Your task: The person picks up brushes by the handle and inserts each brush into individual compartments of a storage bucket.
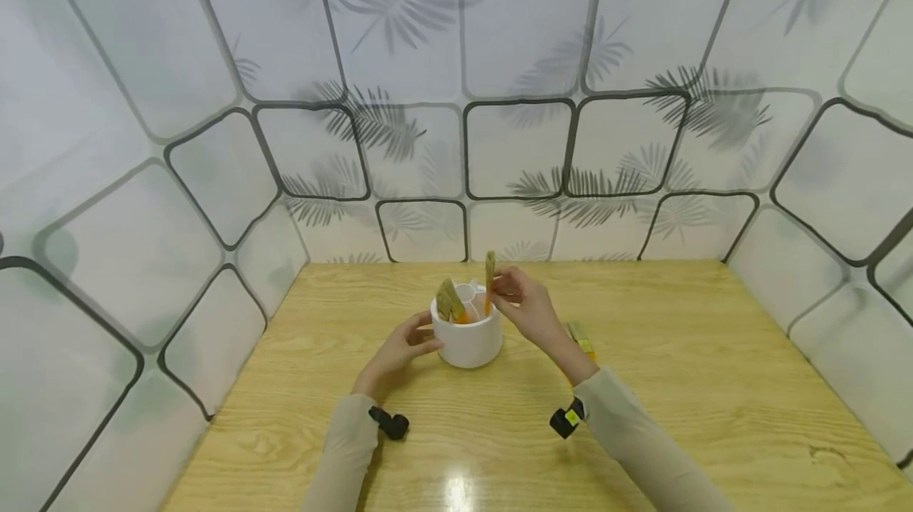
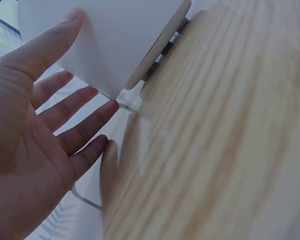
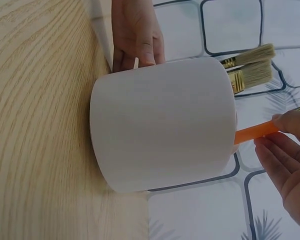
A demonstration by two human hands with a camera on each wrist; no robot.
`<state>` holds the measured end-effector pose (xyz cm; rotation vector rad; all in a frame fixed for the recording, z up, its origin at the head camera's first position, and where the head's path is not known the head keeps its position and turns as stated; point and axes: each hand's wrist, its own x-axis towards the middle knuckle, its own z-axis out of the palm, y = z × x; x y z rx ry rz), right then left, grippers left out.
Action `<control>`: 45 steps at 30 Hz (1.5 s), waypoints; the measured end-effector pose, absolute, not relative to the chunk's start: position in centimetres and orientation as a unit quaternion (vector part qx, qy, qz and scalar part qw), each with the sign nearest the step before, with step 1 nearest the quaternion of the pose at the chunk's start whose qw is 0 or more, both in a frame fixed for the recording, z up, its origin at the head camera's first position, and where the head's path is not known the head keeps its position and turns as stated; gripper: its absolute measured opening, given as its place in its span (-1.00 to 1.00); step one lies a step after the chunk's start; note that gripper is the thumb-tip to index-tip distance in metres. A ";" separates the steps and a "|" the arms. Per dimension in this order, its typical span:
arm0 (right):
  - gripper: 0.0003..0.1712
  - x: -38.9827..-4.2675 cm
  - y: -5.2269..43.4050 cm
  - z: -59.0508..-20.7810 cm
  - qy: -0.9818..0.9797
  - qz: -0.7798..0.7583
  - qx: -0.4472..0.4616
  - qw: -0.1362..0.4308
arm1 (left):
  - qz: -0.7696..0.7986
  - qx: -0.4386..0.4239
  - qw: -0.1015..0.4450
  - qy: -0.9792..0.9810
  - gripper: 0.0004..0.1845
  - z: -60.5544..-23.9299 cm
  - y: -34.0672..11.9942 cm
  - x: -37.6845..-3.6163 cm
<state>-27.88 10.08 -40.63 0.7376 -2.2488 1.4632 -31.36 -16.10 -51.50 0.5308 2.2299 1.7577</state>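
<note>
Fingers of the right hand (image 1: 524, 307) pinch an orange brush (image 3: 256, 131) standing in the white cup (image 1: 467, 338) mid-surface, the left hand (image 1: 401, 348) open against its side, so a sideways tug could tip it.

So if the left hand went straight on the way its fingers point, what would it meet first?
Nothing new: the left hand already touches the white cup with straight fingers, so it would push that.
</note>
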 end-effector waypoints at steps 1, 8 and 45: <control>-0.66 -28.2 10.1 -41.0 -0.797 0.515 0.260 0.180 | 0.604 0.183 0.125 0.766 -0.31 -51.5 -16.1 -31.4; -0.67 -28.8 10.3 -41.9 -0.803 0.498 0.270 0.184 | 0.602 0.191 0.123 0.765 -0.31 -51.4 -16.1 -31.3; -0.74 -26.3 10.5 -39.8 -0.790 0.508 0.265 0.219 | 0.573 0.205 0.116 0.785 -0.25 -51.4 -16.2 -31.4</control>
